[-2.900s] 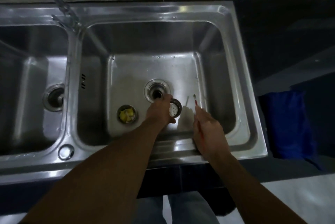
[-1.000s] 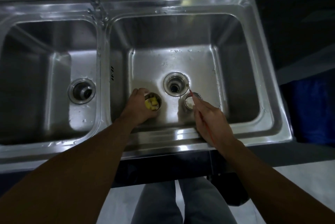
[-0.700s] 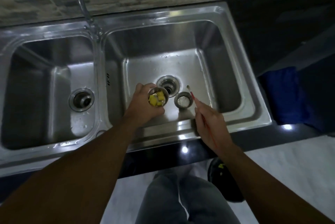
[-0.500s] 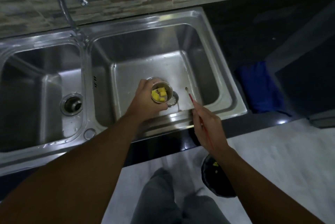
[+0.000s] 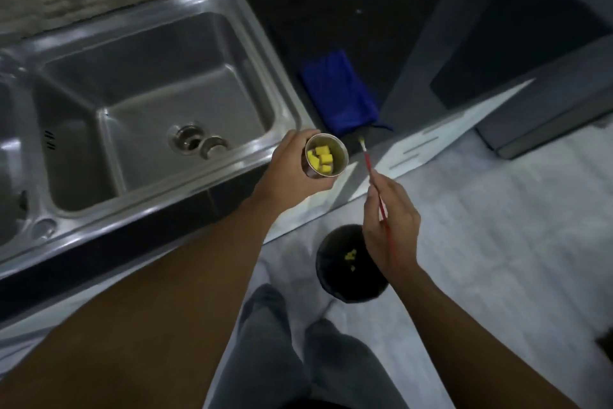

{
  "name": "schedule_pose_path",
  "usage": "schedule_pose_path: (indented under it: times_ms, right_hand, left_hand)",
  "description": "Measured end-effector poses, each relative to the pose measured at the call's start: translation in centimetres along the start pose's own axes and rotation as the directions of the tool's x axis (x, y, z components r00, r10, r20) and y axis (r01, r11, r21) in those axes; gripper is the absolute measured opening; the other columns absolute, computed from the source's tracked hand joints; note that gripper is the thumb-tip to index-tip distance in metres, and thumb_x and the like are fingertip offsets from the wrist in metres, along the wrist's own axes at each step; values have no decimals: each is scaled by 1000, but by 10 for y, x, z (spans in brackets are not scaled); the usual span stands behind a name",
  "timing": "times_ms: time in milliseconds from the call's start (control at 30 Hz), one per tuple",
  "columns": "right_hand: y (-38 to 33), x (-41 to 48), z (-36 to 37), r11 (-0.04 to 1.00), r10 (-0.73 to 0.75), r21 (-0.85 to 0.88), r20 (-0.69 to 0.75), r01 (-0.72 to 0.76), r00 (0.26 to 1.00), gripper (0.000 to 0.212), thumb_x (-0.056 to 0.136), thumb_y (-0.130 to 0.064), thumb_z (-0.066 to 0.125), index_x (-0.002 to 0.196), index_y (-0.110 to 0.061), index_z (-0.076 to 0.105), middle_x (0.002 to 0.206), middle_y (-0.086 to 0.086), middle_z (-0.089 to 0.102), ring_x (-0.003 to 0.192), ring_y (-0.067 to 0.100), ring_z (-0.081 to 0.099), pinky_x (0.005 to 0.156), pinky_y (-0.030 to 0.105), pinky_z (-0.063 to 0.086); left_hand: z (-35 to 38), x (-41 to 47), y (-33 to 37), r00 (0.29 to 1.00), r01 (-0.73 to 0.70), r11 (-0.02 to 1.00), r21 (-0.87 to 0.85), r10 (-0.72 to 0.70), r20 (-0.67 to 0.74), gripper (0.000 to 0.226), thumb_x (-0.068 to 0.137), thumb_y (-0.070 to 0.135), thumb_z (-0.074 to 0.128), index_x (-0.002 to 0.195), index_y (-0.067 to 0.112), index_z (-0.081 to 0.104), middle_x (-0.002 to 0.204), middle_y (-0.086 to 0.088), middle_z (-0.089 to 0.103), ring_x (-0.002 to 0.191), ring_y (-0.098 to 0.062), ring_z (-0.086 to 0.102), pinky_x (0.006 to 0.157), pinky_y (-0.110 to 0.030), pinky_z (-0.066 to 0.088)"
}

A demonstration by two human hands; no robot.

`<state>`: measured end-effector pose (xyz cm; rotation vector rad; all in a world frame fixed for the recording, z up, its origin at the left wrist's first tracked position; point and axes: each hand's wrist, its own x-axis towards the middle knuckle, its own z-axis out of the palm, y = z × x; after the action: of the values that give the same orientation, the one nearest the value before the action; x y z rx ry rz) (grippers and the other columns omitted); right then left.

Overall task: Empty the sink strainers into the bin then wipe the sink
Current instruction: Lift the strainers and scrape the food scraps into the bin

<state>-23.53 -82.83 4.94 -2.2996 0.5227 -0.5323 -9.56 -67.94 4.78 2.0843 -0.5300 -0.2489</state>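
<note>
My left hand [image 5: 288, 170] grips a round steel sink strainer [image 5: 326, 159] with several yellow food cubes inside, held upright over the counter's front edge, right of the sink basin [image 5: 83, 176]. My right hand [image 5: 389, 226] holds a thin red-handled brush [image 5: 371, 173], its pale tip pointing up toward the counter. A second, empty strainer [image 5: 215, 146] lies in the basin beside the open drain [image 5: 187, 140]. The black bin [image 5: 335, 272] stands on the floor below my right hand, with a few yellow bits in it.
A folded blue cloth [image 5: 340, 93] lies on the dark counter right of the sink. A white cabinet front [image 5: 431, 140] runs below the counter. My legs in grey trousers [image 5: 265, 342] stand on the pale tiled floor left of the bin.
My left hand has lifted the strainer with yellow cubes out of the basin and carried it right, past the sink rim. My view swung right and down, bringing the bin into sight.
</note>
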Motion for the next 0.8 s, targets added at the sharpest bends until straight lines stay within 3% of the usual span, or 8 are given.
schedule_pose_path:
  times_ms: [67,167,400,567,633,700,800]
  right_hand:
    - [22,-14,-12,994,103,-18,-28,-103,994,30,102,-16,51,128,-11,64,126,3,67,112,6,59,103,24,48]
    - [50,-36,-23,979,203,-13,-80,-205,976,30,102,-18,50,127,-14,65,124,1,68,108,-2,55,100,9,41]
    - [97,-79,-28,885,464,129,-185,-447,866,26,100,-19,54,119,-19,73,113,-6,73,102,4,67,95,30,57]
    - [119,-111,-24,831,555,201,-213,-519,804,26,97,-23,55,113,-21,75,108,-9,74,100,1,67,91,12,52]
    - [128,-123,-19,806,583,261,-201,-531,787,26,95,-25,54,109,-23,76,104,-10,74,98,2,68,88,11,53]
    - [139,-132,-11,789,597,299,-165,-537,785,25,93,-25,55,107,-25,77,103,-13,74,97,3,69,86,11,53]
    - [155,-140,4,792,581,291,-90,-536,809,25,94,-26,55,108,-27,76,104,-19,73,98,0,68,85,6,50]
  left_hand:
    - [29,-7,10,999,-25,1000,-10,26,43,77,57,31,94,125,23,59,119,7,57,110,-8,59,92,-25,53]
    - [68,-16,15,988,-34,999,5,33,152,80,57,27,94,128,17,59,121,1,57,112,-15,60,91,-37,56]
    - [146,-33,-12,907,-1,995,103,-42,419,82,63,23,92,135,17,53,130,1,54,122,-19,54,97,-41,55]
    - [191,-41,-48,864,-33,983,180,-62,499,81,67,24,90,137,20,50,134,-1,55,122,-10,44,99,-29,47]
    - [206,-43,-61,857,-32,982,189,-70,511,79,67,20,90,136,21,52,133,1,54,114,0,35,93,-14,38]
    - [221,-43,-73,837,-55,974,221,-76,543,81,67,20,90,138,21,51,135,1,53,117,-1,37,91,-7,31]
    - [241,-42,-86,801,-110,963,247,-62,596,82,68,21,90,140,16,50,136,-3,56,127,-18,46,99,-21,40]
